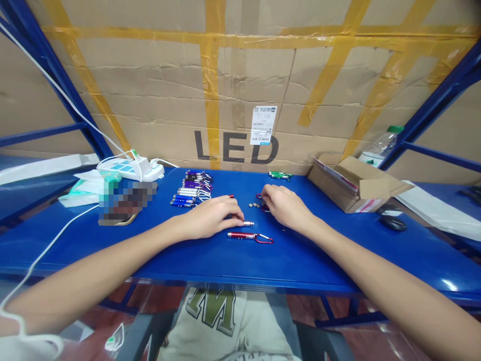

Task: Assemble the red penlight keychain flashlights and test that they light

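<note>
My left hand (216, 216) is closed, with thumb and fingertips pinching a short penlight part (248, 223), red with a silver end. Just in front of it lies a whole red penlight (242, 235) with a carabiner clip (264, 239). Another red piece (230, 196) shows partly behind the left hand. My right hand (282, 203) has its fingers pressed together on the tabletop, over red clip parts (265, 207) mostly hidden beneath it. Several small button cells (251, 205) lie just left of its fingertips.
A row of blue, purple, silver and black penlights (190, 192) lies left of centre. Green penlights (278, 175) lie at the back. A phone-like object (130, 204), a power strip (131, 169), an open carton (347, 183), a black mouse (393, 222) and a bottle (385, 143) flank the blue table (240, 268).
</note>
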{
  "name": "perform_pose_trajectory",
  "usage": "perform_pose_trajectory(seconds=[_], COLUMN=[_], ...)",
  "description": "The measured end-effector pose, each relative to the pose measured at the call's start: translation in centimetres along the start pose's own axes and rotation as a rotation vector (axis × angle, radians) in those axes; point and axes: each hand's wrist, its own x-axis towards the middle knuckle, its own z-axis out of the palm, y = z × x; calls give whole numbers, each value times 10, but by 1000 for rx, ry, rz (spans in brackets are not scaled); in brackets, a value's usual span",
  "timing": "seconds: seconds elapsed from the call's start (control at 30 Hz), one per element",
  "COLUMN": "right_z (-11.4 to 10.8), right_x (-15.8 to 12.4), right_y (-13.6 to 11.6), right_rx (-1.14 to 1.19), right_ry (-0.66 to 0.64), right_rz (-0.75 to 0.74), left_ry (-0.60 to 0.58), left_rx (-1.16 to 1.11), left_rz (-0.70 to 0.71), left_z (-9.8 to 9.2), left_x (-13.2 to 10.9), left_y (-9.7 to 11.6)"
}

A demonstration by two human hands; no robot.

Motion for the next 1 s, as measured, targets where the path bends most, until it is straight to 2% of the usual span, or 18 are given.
perform_pose_trajectory(seconds=[0.47,0.6,0.7,0.8,0.9,1.0], right_z=[-5,-5,-3,0,3,5], right_x=[-2,-2,-2,0,1,0], right_y=[-7,-6,-5,-2,1,2], right_rx=[-4,15,34,56,76,92], right_ry=[-6,-7,17,61,111,130], right_rz=[41,47,35,-22,-165,-299], left_ry=[-36,-42,4,92,172,182], left_rx=[-103,-79,-8,146,311,392], left_rz=[67,70,34,-40,-111,-150], left_z=[-5,-5,-5,-6,-7,-6], left_x=[1,1,1,0,0,-1], left_y=[9,11,9,2,-8,-18])
